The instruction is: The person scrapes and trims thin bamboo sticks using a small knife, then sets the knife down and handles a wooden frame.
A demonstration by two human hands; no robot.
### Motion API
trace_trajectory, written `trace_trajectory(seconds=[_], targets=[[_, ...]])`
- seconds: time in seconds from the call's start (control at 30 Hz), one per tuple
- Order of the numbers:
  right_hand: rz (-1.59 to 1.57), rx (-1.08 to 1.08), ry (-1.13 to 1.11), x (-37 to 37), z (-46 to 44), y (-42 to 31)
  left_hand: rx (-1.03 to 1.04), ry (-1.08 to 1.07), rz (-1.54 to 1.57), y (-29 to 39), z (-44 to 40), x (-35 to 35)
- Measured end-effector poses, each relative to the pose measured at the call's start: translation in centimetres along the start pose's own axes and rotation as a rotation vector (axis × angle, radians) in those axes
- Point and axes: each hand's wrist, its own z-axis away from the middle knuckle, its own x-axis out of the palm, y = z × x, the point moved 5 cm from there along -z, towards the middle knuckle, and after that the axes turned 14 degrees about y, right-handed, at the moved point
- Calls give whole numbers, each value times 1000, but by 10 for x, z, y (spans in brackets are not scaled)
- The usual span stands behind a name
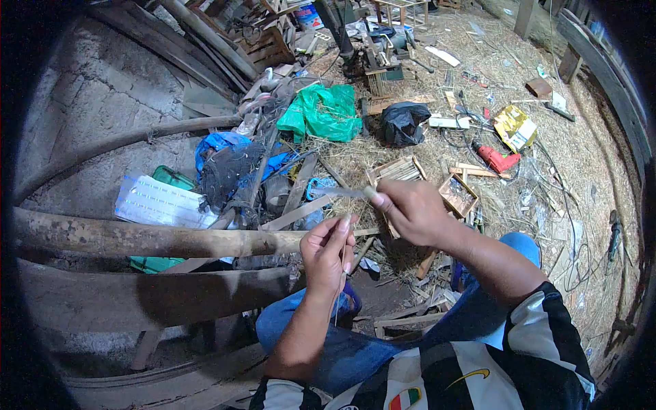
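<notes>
My right hand (413, 215) is closed around a knife, its handle hidden in my fist. The pale knife blade (345, 193) points to the left, thumb pressed near its base. Lower and to the left, my left hand (326, 251) pinches a thin wooden strip (339, 290) between thumb and fingers. That strip, perhaps more than one, hangs down along my wrist. The blade is above my left fingertips, apart from them. Just beyond my right hand lie a slatted wooden frame (398, 171) and a small wooden box (458, 195).
A bamboo rail (137, 234) runs along my left. On the straw-littered ground are a green plastic bag (324, 113), a black bag (405, 123), a red power drill (497, 158) with cables, and a yellow packet (514, 128). A printed sheet (164, 203) lies behind the rail.
</notes>
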Motion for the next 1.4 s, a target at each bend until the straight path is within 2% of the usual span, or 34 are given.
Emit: trace_trajectory(seconds=[0.17, 0.33, 0.43, 0.53, 0.63, 0.7, 0.8, 1.03, 1.17, 1.23, 1.37, 1.4], targets=[[-8, -141, -14, 5, 8, -15, 23, -8, -7, -1, 1, 0], [29, -164, -50, 6, 9, -14, 54, -48, -12, -1, 1, 3], [46, -127, -26, 6, 2, 0, -37, -59, 22, -2, 0, 2], [163, 59, 20, 0, -12, 29, -86, -107, 86, -4, 2, 2], [92, 79, 66, -11, -18, 19, -96, -79, 110, -2, 3, 3], [84, 71, 25, -9, -12, 8, -57, -3, 57, 0, 1, 0], [21, -146, 7, -2, -1, -10, 23, 14, 18, 2, 1, -3], [48, -249, -44, 0, 7, -23, 131, 10, -49, 1, 4, -1], [49, -229, 7, -4, 1, -15, 165, 7, -81, 0, 4, -1], [148, -20, 26, -8, -10, 12, 157, 15, -72, 0, 5, -2], [73, -38, -4, -15, -9, -3, 173, 32, -68, 3, 4, -3], [35, -105, 18, -10, -4, -8, 179, 50, -86, 3, 3, -4]])
